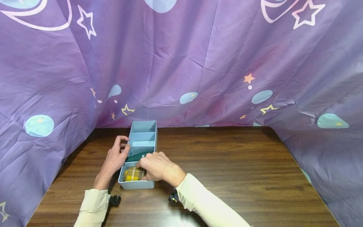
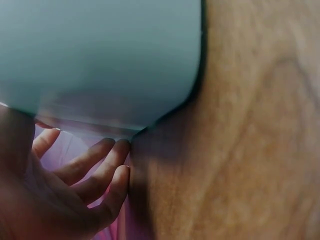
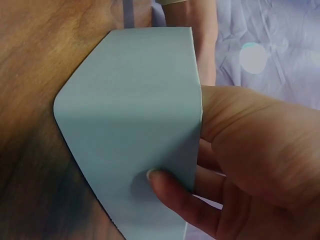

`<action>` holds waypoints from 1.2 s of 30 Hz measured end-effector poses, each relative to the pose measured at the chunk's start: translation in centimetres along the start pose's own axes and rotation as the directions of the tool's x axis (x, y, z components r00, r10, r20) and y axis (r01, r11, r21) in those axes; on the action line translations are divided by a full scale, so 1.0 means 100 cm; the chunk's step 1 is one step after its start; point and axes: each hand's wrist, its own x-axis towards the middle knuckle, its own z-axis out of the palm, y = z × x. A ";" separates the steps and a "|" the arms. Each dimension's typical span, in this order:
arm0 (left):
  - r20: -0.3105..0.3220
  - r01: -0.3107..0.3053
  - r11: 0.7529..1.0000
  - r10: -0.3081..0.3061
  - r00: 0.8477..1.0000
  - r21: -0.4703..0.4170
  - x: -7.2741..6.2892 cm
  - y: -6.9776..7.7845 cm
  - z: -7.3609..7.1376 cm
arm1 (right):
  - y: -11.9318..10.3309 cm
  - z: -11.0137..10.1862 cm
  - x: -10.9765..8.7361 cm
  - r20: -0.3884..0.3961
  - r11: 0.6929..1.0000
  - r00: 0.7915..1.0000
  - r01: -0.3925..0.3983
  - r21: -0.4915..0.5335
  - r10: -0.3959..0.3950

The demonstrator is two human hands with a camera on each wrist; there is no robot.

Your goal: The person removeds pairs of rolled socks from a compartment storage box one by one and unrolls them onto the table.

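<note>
A light blue organizer box [image 1: 136, 184], split into a row of compartments, stands on the table. In its nearest compartment lies a rolled yellow-and-brown checked cloth [image 1: 133, 174]. My right hand [image 1: 158, 167] reaches over the right wall, index finger and thumb curled about the roll's right end. In the right wrist view, one finger of the right hand [image 3: 250, 165] lies along the outer wall while the others go inside, hidden. My left hand [image 1: 114, 157] rests by the left side of the box. The left wrist view shows its fingers [image 2: 102, 175] loosely extended, tips at the box's lower edge.
A dark green folded item [image 1: 134, 157] lies in the compartment just beyond the checked roll. The box's farther compartments show bare blue walls. Brown wood-grain table [image 1: 227, 170] extends to the right. A purple curtain [image 1: 181, 63] with stars hangs behind and at both sides.
</note>
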 end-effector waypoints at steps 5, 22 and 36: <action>-0.001 0.003 1.000 -0.003 1.000 0.001 -0.001 0.001 0.000 | 0.000 0.001 -0.001 -0.005 1.000 1.000 -0.009 -0.003 0.009; 0.008 0.002 1.000 -0.002 1.000 -0.020 -0.001 0.000 -0.001 | 0.001 -0.007 -0.013 -0.002 0.999 1.000 -0.012 0.047 0.012; 0.001 -0.001 1.000 0.001 1.000 -0.026 0.001 -0.002 -0.001 | 0.005 -0.017 -0.018 0.008 0.990 1.000 -0.016 0.141 0.015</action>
